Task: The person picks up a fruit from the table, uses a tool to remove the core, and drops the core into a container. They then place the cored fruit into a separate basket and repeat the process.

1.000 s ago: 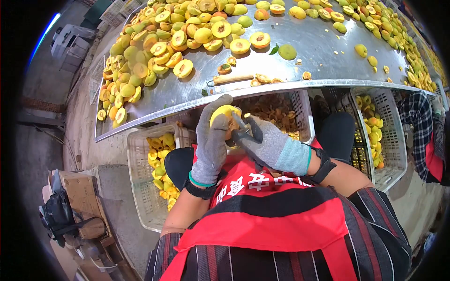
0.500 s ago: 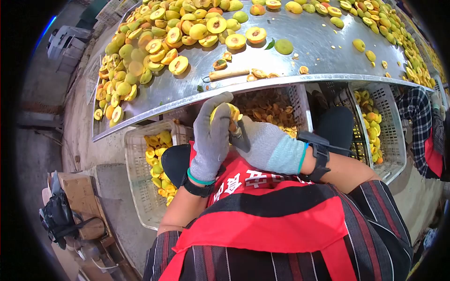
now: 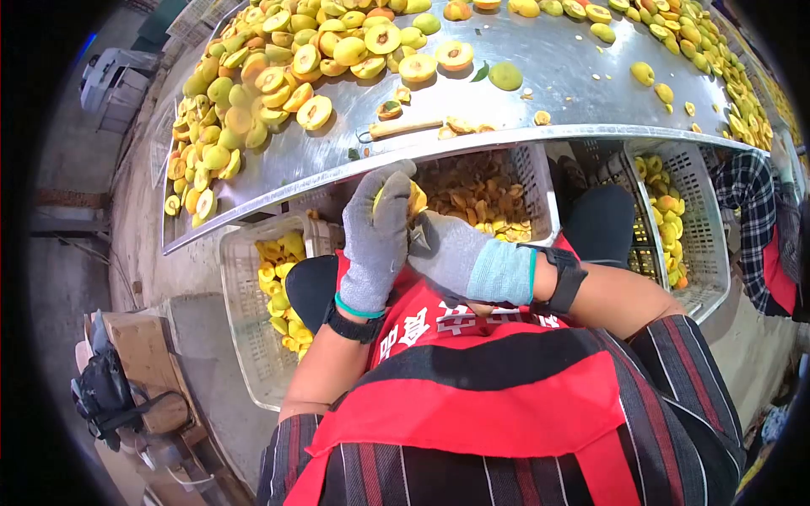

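Note:
My left hand (image 3: 376,236), in a grey glove, is wrapped round a yellow fruit half (image 3: 415,199) over my lap. Against that fruit, my gloved right hand (image 3: 451,253) is closed on a small tool (image 3: 418,238), mostly hidden by the fingers. Below the table edge, just beyond my hands, a crate (image 3: 544,194) holds brown and yellow scraps (image 3: 483,196). To the left of my lap, another crate (image 3: 245,337) contains yellow fruit pieces (image 3: 283,287).
The metal table (image 3: 371,110) bears heaps of cut fruit (image 3: 312,51) and a wooden-handled tool (image 3: 405,126). A crate of fruit (image 3: 704,228) stands at the right, beside a co-worker's plaid sleeve (image 3: 747,198). Cardboard (image 3: 143,354) and a black bag (image 3: 105,392) lie at lower left.
My right hand has turned and pressed in closer to the fruit, hiding more of the tool. My left hand has moved slightly left and tilted, still round the fruit. The whole view has shifted a little.

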{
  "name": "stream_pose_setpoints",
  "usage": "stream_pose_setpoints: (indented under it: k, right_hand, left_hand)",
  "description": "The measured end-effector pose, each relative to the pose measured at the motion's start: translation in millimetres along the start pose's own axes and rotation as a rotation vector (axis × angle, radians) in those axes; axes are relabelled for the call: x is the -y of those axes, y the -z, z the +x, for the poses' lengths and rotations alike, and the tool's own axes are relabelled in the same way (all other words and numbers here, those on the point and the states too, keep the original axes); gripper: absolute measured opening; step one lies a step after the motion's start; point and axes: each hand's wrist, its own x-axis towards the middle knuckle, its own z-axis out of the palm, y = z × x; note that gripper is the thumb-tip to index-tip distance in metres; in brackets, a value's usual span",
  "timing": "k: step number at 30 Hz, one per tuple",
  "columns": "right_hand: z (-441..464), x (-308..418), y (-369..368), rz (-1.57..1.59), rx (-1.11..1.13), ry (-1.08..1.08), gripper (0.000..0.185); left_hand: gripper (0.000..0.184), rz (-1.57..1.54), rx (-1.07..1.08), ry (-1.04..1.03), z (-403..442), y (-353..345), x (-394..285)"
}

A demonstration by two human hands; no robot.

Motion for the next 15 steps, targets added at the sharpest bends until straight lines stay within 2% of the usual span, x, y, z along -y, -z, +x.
stream_pose_setpoints:
  k: [1,2,4,5,6,8,9,10,13,14,15]
  right_hand:
    - [3,1,9,0.000,-0.001,0.003,0.026]
    - [7,7,27,0.340,0.093,-0.231,0.022]
    - [13,17,53,1.018,0.297,-0.692,0.018]
    - [10,20,54,1.261,0.249,-0.809,0.026]
    - [8,19,53,1.262,0.249,-0.809,0.026]
    - [2,14,49,1.499,0.237,-0.781,0.030]
    - [-3,8,40,1.449,0.196,-0.528,0.033]
    - [-3,9,42,1.447,0.199,-0.529,0.033]
    - [0,17,49,1.918,0.237,-0.870,0.032]
    - [0,16,50,1.917,0.239,-0.870,0.032]
    - [-1,14,49,2.151,0.279,-0.868,0.030]
  left_hand:
    - [0.027,-0.065,-0.015,-0.029,2,-1,0]
    - [0.027,-0.065,-0.016,-0.029,6,1,1]
    - [0.028,-0.122,0.192,0.045,13,11,2]
    - [0.030,-0.159,0.214,0.081,12,9,0]
    - [0.030,-0.159,0.214,0.082,11,10,2]
    - [0.034,-0.330,0.264,0.047,10,9,7]
    - [0.034,-0.333,0.265,0.048,8,8,6]
    - [0.037,-0.339,0.263,0.065,7,8,5]
    - [0.041,-0.406,0.244,0.044,5,6,3]
    - [0.043,-0.468,0.231,0.006,5,3,3]
    - [0.043,-0.469,0.231,0.006,6,1,3]
